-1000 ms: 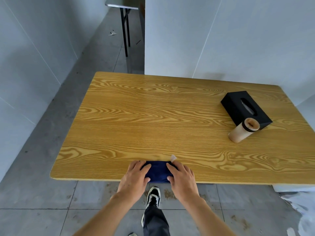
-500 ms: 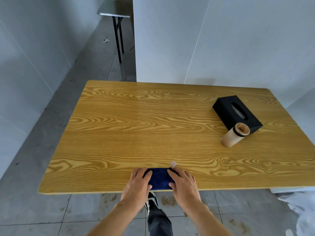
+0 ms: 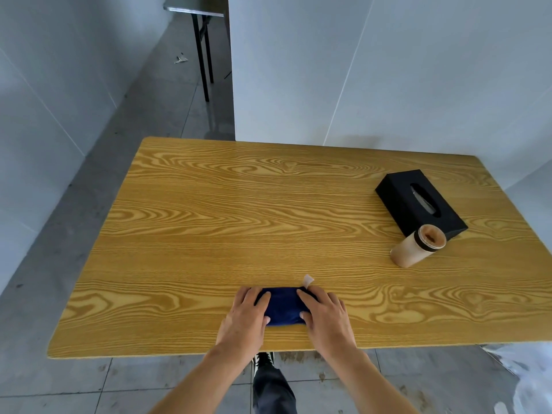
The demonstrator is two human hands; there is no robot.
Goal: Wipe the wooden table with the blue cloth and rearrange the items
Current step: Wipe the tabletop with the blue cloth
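A folded dark blue cloth (image 3: 283, 306) lies on the wooden table (image 3: 268, 222), close to the near edge. A small pale tag sticks out at its far right corner. My left hand (image 3: 246, 319) presses flat on the cloth's left end and my right hand (image 3: 327, 319) on its right end, thumbs pointing inward. A black tissue box (image 3: 418, 204) sits at the right side of the table. A tan cylindrical jar with a dark rim (image 3: 418, 249) lies on its side just in front of the box.
White wall panels (image 3: 388, 70) stand right behind the table's far edge. A grey tiled floor runs along the left, with a black-legged table (image 3: 203, 49) further back. My shoe and trouser leg (image 3: 268, 380) show below the near edge.
Both hands with the cloth sit slightly farther in from the near edge. The view has shifted back and right, so the table appears lower. Box and jar have not moved.
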